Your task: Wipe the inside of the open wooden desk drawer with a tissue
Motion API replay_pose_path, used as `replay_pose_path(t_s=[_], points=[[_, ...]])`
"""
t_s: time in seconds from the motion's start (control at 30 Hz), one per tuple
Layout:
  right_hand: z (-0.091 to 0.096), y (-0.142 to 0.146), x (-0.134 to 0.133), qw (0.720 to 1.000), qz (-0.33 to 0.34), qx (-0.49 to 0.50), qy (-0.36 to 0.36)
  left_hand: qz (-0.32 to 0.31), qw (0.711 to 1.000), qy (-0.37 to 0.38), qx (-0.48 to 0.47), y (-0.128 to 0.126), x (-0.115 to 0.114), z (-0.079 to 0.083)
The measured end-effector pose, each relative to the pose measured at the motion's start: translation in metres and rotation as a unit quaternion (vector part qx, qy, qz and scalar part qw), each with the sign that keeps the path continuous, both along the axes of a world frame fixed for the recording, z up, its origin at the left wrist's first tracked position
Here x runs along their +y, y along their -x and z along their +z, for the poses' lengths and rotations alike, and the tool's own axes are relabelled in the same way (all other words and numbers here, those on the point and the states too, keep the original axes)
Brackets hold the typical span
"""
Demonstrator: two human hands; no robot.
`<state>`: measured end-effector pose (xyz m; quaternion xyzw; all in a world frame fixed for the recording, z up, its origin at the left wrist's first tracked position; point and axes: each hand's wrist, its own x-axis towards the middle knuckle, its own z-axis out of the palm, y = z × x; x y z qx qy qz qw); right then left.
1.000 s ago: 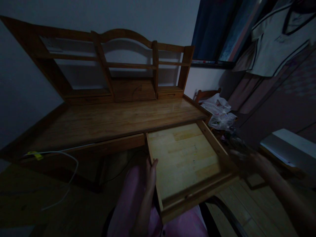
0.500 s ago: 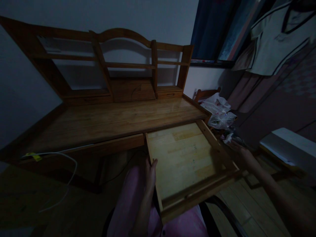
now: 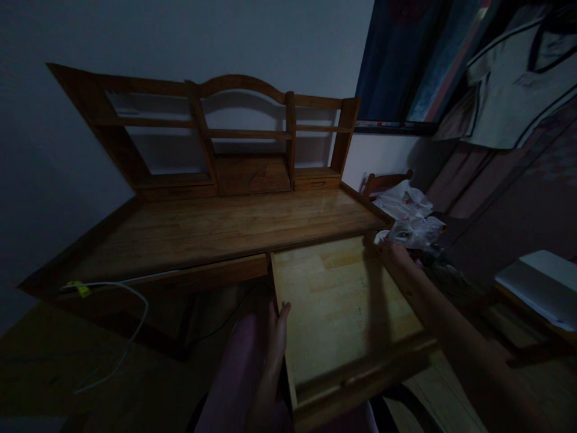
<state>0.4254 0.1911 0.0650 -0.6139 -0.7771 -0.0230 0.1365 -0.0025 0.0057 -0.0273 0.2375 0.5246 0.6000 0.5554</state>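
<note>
A wooden drawer (image 3: 324,307) is pulled far out from the desk (image 3: 243,225), its pale inside bare. My left hand (image 3: 277,337) grips the drawer's left side wall, thumb over the top edge and fingers on the outside. Over the drawer's far right corner, my right hand (image 3: 395,255) is closed on a crumpled white cloth or tissue (image 3: 381,237); which of the two I cannot tell. The right forearm crosses over the drawer's right side wall.
A shelf hutch (image 3: 246,135) stands at the back of the desk. Plastic bags (image 3: 406,207) sit on a chair at the right. A white cable (image 3: 139,294) hangs off the desk's front left. A stool (image 3: 536,294) bearing a pale flat object stands at far right.
My right hand has moved left with the white cloth or tissue, from beyond the drawer's right side to its far right corner. My left hand stays on the drawer. The view has shifted slightly.
</note>
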Motion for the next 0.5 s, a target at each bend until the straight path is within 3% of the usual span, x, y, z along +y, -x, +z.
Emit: replay_pose_path(t_s=[0.2,0.5], points=[[-0.007,-0.02,-0.025,0.999,-0.029,0.007,0.012,0.007,1.0,-0.003,0.0,-0.002,0.001,0.005],[-0.01,-0.043,-0.106,0.998,-0.023,-0.012,0.061,0.002,1.0,0.003,0.005,0.0,0.004,-0.007]])
